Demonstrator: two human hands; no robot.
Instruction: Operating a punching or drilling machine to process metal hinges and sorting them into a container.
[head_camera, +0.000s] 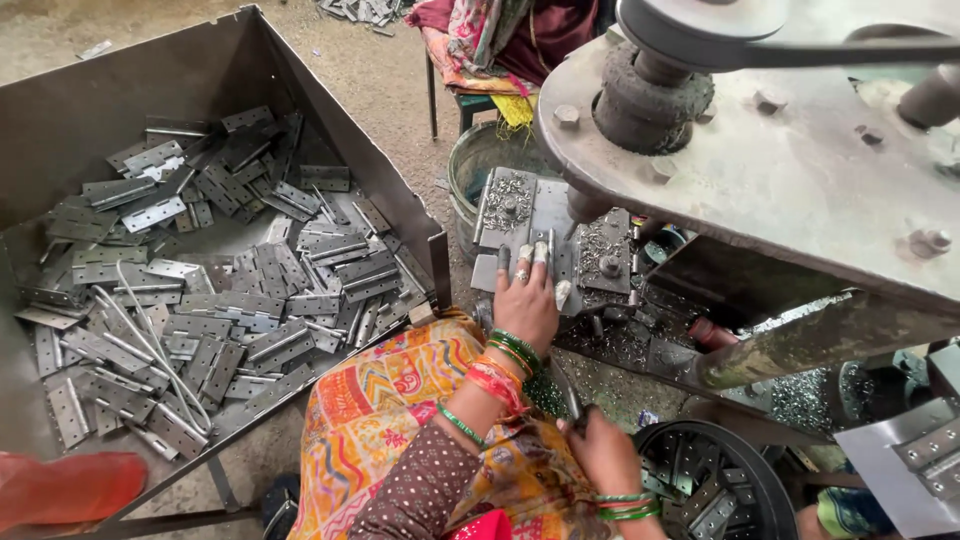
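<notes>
- Right now the left hand lies flat on the press bed, fingers stretched out over a hinge plate, pinning rather than clutching it
- Lower down, the right hand is curled around a thin dark rod
- Judging by the piles, most hinges wait in the metal bin; fewer sit in the round tub, so much remains

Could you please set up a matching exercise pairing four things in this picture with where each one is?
1. left hand
2. right hand
3. large metal bin
4. round dark tub

A. bottom right, holding hinge plates
B. on the press bed
C. left side, heaped with hinge plates
D. low, gripping a thin rod

Pairs: 1-B, 2-D, 3-C, 4-A
</notes>
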